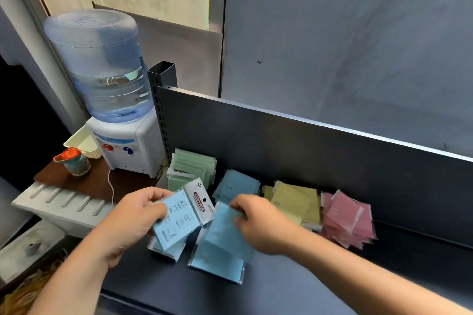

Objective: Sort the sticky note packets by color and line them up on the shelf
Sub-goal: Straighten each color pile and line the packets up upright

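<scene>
Green packets (194, 166) stand lined far left, yellow (297, 202) and pink (348, 217) heaps remain loose, while the left hand (135, 215) grips a blue packet (176, 222) and the right hand (258, 220) pinches another blue one (225, 227).

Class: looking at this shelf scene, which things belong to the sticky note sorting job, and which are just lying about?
Belongs to the job:
green sticky note packets
blue sticky note packets
yellow sticky note packets
pink sticky note packets
dark metal shelf
left hand and right hand, each holding a blue packet

Just lying about:
white water dispenser with clear blue bottle
orange-lidded glass jar
cream plastic basket
</scene>
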The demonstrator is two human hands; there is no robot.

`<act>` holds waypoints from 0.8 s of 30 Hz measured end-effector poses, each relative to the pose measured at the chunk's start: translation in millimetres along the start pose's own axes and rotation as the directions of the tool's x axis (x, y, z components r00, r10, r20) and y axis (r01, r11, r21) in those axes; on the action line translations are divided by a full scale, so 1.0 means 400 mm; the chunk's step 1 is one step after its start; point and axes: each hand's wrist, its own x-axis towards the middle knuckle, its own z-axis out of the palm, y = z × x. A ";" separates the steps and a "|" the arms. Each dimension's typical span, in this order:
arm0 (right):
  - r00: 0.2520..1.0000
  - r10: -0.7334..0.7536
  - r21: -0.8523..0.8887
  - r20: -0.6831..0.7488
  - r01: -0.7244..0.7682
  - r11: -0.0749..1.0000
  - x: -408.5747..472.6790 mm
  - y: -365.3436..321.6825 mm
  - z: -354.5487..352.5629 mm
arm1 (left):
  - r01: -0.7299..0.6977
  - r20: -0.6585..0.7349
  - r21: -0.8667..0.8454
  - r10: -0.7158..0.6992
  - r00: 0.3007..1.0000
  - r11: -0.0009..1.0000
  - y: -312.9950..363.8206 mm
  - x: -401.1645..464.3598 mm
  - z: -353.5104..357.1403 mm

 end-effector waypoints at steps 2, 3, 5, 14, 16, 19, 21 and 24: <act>0.999 -0.028 -0.028 0.034 0.029 0.999 -0.001 -0.006 0.050 | -0.005 -0.060 0.012 0.006 0.998 1.000 -0.002 -0.005 -0.011; 0.998 -0.038 -0.041 0.042 0.040 0.998 -0.001 -0.006 0.070 | -0.011 -0.079 0.018 0.013 0.997 1.000 -0.002 -0.008 -0.014; 0.997 -0.066 -0.118 0.046 0.071 0.990 0.001 -0.003 0.103 | -0.012 -0.080 0.006 0.012 0.997 1.000 0.000 -0.015 -0.016; 0.990 -0.067 0.192 -0.120 0.090 0.977 -0.040 -0.030 0.046 | 0.057 0.062 -0.219 -0.045 0.997 0.974 0.003 -0.035 0.043; 0.999 0.039 0.459 -0.032 -0.020 0.888 -0.064 -0.041 0.008 | 0.101 0.140 -0.293 -0.062 0.988 0.951 0.006 -0.042 0.086; 0.995 0.096 0.476 0.021 -0.094 0.874 -0.105 -0.018 -0.023 | 0.158 0.251 -0.311 -0.080 0.965 0.937 0.007 -0.047 0.157; 0.990 0.134 0.382 0.042 -0.140 0.913 -0.134 0.016 -0.029 | 0.092 0.275 -0.135 -0.052 0.960 0.987 0.007 -0.048 0.205; 0.974 0.206 0.246 0.094 -0.223 0.943 -0.171 0.087 -0.024 | -0.238 0.113 0.540 0.211 0.971 0.807 0.008 -0.018 0.263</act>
